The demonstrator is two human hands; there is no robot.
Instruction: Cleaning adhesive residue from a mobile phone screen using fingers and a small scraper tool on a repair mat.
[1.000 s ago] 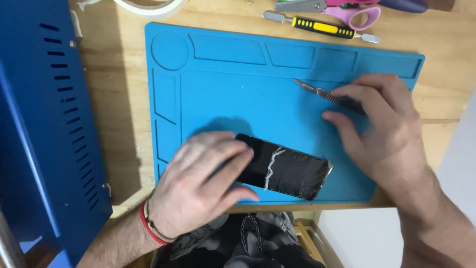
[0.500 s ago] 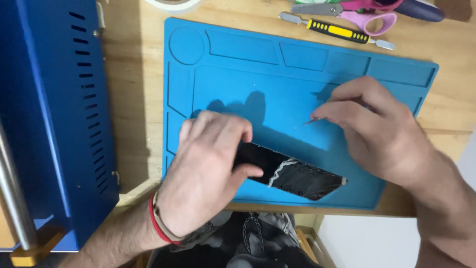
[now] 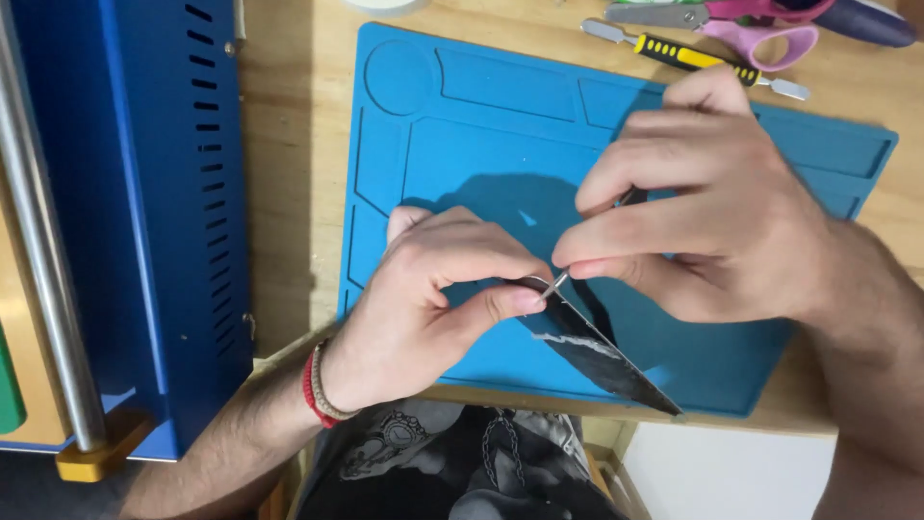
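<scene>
The left hand [image 3: 423, 308], with a red and pale braided band at the wrist, comes in from about seven o'clock and is curled tight around the upper end of a flat black phone with a cracked, pale-streaked face [image 3: 597, 351], thumb and forefinger pinching its edge. The phone is tilted up on its side, so that it shows as a narrow dark wedge running toward five o'clock, its lower tip near the front edge of the blue silicone work mat with moulded compartments [image 3: 481, 135]. The right hand [image 3: 703, 212] reaches in from four o'clock and is closed narrowly on a thin metal pointed tool [image 3: 556, 282], fingers bunched around the shaft. The tool's tip meets the phone's upper edge right by the left thumb; whether it sits under the glass cannot be told.

The mat lies on a pale wooden counter [image 3: 289, 193]. At twelve to one o'clock, beyond the mat's far edge, lie a screwdriver with a yellow and black handle [image 3: 688, 56] and pink-handled scissors [image 3: 760, 24], just beside each other. At nine o'clock stands a blue metal box with rows of vent slots [image 3: 154, 193], with a steel rod [image 3: 43, 241] running along its left side.
</scene>
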